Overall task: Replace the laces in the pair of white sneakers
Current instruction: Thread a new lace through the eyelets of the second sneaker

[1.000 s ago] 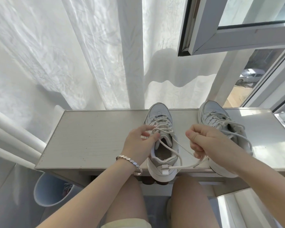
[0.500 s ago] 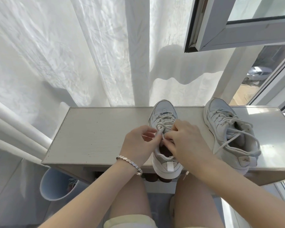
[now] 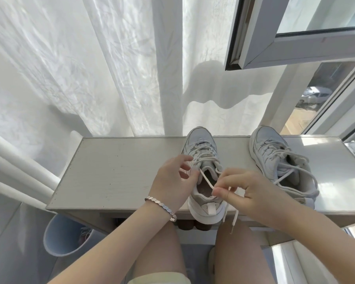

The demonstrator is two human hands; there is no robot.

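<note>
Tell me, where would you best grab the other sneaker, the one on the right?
Probably at the heel collar of the right sneaker, coming from the near side. Its heel faces the person, the opening gives fingers an edge to hook, and loose laces clutter the top.

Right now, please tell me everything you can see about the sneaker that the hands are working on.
The left sneaker is white, with a chunky sole and a heel pull tab. It stands upright on the pale tabletop, toe toward the curtain, heel over the near edge. Its lace is still threaded through the front eyelets but loose at the top. The right hand pinches one lace strand over the opening; the left hand holds the other side. Lace ends dangle below the heel.
</note>
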